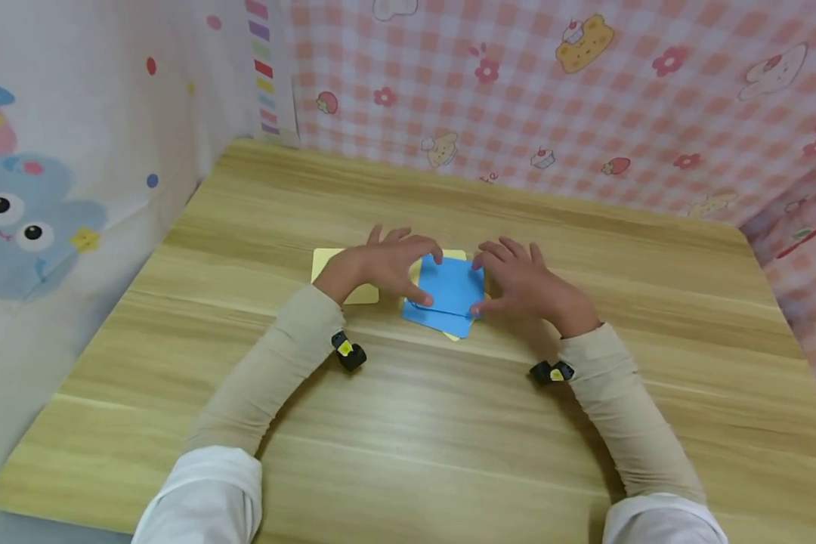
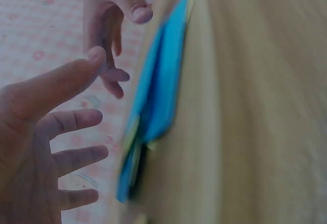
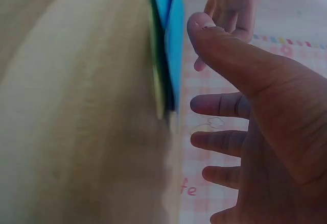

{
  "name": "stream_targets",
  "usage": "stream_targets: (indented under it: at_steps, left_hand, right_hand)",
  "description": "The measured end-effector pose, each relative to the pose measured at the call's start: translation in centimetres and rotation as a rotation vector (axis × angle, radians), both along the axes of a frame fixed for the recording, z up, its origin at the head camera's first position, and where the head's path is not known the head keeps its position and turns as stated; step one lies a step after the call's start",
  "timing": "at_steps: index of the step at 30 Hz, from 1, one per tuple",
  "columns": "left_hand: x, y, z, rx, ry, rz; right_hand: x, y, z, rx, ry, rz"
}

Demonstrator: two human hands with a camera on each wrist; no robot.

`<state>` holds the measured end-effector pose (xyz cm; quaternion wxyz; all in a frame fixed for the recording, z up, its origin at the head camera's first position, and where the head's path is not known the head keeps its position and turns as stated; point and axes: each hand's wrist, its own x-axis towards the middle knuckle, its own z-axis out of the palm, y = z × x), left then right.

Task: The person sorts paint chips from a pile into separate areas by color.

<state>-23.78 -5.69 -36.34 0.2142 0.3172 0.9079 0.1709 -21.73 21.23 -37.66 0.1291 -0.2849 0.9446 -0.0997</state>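
Observation:
Square blue cards lie in a loose stack mid-table, turned at different angles. The top blue card point(image 1: 451, 285) overlaps a lower blue card point(image 1: 442, 323), and corners of a yellow card point(image 1: 455, 254) stick out beneath. My left hand point(image 1: 391, 264) hovers at the stack's left side, thumb and fingers apart. Opposite it, my right hand point(image 1: 520, 285) hovers at the right edge with its fingers spread. Both wrist views show a gap between the fingers and the blue cards point(image 2: 166, 76). Another yellow card point(image 1: 363, 295) lies to the left, partly hidden under my left hand and wrist.
The wood-grain table point(image 1: 408, 423) has rounded corners. A pink checked cloth point(image 1: 517, 98) with cartoon prints hangs along its back edge, and a white printed cloth point(image 1: 109, 98) hangs on the left. Each wrist wears a small black camera point(image 1: 349, 352).

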Motion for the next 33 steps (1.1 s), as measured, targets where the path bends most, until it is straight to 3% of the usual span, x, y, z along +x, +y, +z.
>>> stream_targets:
  at_steps: [8, 19, 23, 29, 33]
  left_hand:
    - [-0.4, 0.6, -2.1, -0.087, 0.025, -0.037]
    - [0.0, 1.1, -1.9, -0.096, 0.067, -0.037]
    - [0.3, 0.9, -0.2, -0.045, 0.105, -0.042]
    - [1.7, -0.1, 4.0, 0.05, 0.23, -0.046]
    - [2.6, 0.1, 5.4, 0.07, 0.266, -0.063]
  right_hand:
    - [0.3, -0.3, -1.5, -0.018, -0.066, 0.001]
    - [1.0, -0.6, -0.7, -0.033, -0.057, 0.02]
    - [1.3, -0.3, 1.1, -0.106, -0.032, 0.009]
    - [2.2, 0.0, 4.3, -0.188, 0.111, 0.078]
    - [2.8, 0.5, 5.1, -0.186, 0.164, 0.099]
